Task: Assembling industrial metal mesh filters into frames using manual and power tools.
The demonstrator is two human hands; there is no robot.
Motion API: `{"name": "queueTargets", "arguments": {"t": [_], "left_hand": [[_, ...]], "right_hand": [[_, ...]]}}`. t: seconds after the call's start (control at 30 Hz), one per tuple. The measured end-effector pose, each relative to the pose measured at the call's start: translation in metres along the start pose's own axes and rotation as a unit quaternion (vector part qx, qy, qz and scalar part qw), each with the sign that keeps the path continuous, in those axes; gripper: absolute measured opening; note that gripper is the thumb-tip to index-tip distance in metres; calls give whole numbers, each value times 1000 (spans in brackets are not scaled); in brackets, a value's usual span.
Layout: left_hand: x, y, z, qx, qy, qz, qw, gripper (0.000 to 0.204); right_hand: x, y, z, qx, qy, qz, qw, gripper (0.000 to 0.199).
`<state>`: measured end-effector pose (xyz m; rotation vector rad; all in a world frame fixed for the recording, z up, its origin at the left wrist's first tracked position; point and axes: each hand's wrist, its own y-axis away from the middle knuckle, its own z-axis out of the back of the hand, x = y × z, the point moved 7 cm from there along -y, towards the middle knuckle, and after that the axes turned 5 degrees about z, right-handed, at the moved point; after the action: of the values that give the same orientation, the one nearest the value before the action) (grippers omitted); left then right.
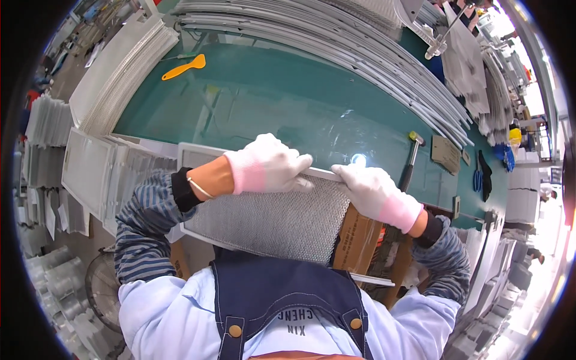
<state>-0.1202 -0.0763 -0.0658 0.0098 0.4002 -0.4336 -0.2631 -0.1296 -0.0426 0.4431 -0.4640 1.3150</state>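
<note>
A silvery metal mesh panel [273,222] lies in front of me at the table's near edge, with a pale frame strip along its far and left sides. Its right side shows bare mesh. My left hand [270,165], in a white glove with a pink cuff, is closed over the far strip near the middle. At that strip's right end, my right hand [373,191], gloved the same way, pinches the corner between thumb and fingers. A small gap parts the two hands. The fingertips beneath the strip are partly hidden.
A yellow scraper [183,67] lies on the green tabletop [240,90]. To the right are a hammer [411,159], a beige box-like object [446,155] and blue-handled scissors [478,179]. Long metal strips [336,48] line the far side. Mesh panels [123,78] stack at left; a cardboard box [354,240] stands below.
</note>
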Motion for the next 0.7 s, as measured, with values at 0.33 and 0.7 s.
{"name": "queueTargets", "arguments": {"t": [0.33, 0.7], "left_hand": [[65, 186, -99, -89, 399, 471, 781, 35], [58, 92, 192, -506, 247, 150, 813, 33]], "right_hand": [[-63, 80, -10, -57, -188, -248, 949, 15], [33, -26, 27, -145, 9, -38, 989, 28]]}}
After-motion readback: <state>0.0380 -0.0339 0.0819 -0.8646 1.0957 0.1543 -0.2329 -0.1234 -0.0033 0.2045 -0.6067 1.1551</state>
